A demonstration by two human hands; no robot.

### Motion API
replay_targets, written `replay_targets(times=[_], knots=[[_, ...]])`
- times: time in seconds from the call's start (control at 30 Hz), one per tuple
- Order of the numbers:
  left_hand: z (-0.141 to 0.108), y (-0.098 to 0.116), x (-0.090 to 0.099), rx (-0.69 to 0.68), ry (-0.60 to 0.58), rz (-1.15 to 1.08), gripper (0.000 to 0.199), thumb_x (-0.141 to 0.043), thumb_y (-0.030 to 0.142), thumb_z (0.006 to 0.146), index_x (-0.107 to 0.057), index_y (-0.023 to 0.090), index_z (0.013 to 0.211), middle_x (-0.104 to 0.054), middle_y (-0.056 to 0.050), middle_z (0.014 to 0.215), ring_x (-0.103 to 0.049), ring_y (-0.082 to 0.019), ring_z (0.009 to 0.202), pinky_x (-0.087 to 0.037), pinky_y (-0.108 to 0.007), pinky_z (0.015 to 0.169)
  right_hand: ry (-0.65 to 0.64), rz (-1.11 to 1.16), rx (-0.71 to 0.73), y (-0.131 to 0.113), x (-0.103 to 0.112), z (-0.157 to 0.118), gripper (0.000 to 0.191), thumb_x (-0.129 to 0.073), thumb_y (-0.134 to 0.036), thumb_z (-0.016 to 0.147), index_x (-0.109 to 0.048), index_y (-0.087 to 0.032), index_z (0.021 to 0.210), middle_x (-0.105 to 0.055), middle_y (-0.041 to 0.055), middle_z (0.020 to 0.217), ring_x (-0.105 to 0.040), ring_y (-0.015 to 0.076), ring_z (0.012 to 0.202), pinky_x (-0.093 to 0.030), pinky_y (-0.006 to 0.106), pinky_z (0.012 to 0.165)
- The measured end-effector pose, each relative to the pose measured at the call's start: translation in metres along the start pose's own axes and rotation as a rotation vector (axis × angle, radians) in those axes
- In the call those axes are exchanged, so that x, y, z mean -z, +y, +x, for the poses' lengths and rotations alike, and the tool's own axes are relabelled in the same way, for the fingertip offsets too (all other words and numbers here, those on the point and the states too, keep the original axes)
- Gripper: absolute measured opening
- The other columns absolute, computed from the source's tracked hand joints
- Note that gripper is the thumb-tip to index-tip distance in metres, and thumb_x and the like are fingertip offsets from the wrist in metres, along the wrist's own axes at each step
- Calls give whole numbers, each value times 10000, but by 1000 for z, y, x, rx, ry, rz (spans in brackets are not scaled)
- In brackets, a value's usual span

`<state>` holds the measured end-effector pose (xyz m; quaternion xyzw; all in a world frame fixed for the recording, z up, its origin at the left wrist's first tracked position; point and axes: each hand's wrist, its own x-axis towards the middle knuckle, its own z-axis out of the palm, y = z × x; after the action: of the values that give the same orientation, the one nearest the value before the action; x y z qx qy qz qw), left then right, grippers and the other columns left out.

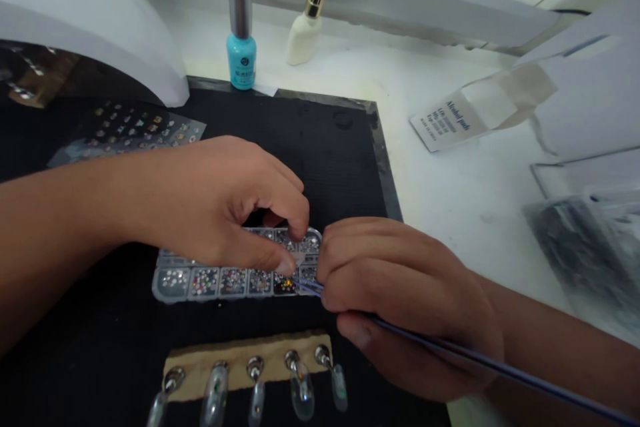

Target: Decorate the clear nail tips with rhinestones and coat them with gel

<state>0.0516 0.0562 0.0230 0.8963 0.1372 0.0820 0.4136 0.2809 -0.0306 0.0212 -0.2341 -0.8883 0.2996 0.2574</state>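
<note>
A clear compartment box (173, 290) of small rhinestones lies on the black mat. My left hand (225, 200) rests over its upper part, thumb and index finger apart at the right-hand compartments. Thin dark tweezers (480, 358) are held in my right hand (400, 293), their tips in a lower compartment near my left thumb. Below the box, a wavy tan stand (235, 367) carries several clear nail tips on metal holders, some with shiny stones on them.
A white curved lamp (125, 20) stands at upper left, beside a sticker sheet (145, 127). Behind the mat are a turquoise bottle (242, 60) and a cream bottle (304, 37). An alcohol pads box (450, 120) and plastic packets (575, 247) lie to the right.
</note>
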Motion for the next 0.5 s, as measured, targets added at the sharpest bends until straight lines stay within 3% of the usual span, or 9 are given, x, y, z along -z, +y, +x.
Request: replay_targets(times=[0.13,0.27,0.3,0.37,0.5], knots=[[1,0,0,18,-14,-19,101,-707,309,910,-769,233,886,-696,25,785,-622,-114,730,-406,-215,619,88,100,-54,-12,5,-2,223,-425,-216,1057,-542,-192,869,-628,28,724,-652,143,712,-581,317,778],[0,-1,-2,21,0,-7,88,-710,296,912,-767,232,890,-691,32,776,-614,-103,719,-402,-213,619,302,117,-291,-25,11,-9,236,-443,-268,1070,-562,-200,879,-607,47,741,-653,163,738,-570,347,773],[0,-2,-2,15,10,-7,83,-711,292,909,-766,232,889,-685,37,770,-610,-99,714,-398,-212,616,287,137,-303,-24,11,-10,248,-470,-278,1067,-558,-200,849,-597,37,727,-651,158,730,-575,336,769],[-1,-1,-1,8,14,-8,84,-710,293,908,-764,231,891,-680,43,769,-607,-92,718,-398,-208,622,229,169,-138,-19,10,-10,292,-489,-333,1074,-561,-197,826,-609,22,721,-647,140,695,-573,315,739],[-1,2,1,43,-31,6,158,-776,385,867,-760,236,916,-699,41,809,-615,-113,764,-400,-222,648,100,152,-56,-8,3,-6,284,-458,-284,1084,-552,-183,835,-596,1,713,-622,121,687,-567,299,760]])
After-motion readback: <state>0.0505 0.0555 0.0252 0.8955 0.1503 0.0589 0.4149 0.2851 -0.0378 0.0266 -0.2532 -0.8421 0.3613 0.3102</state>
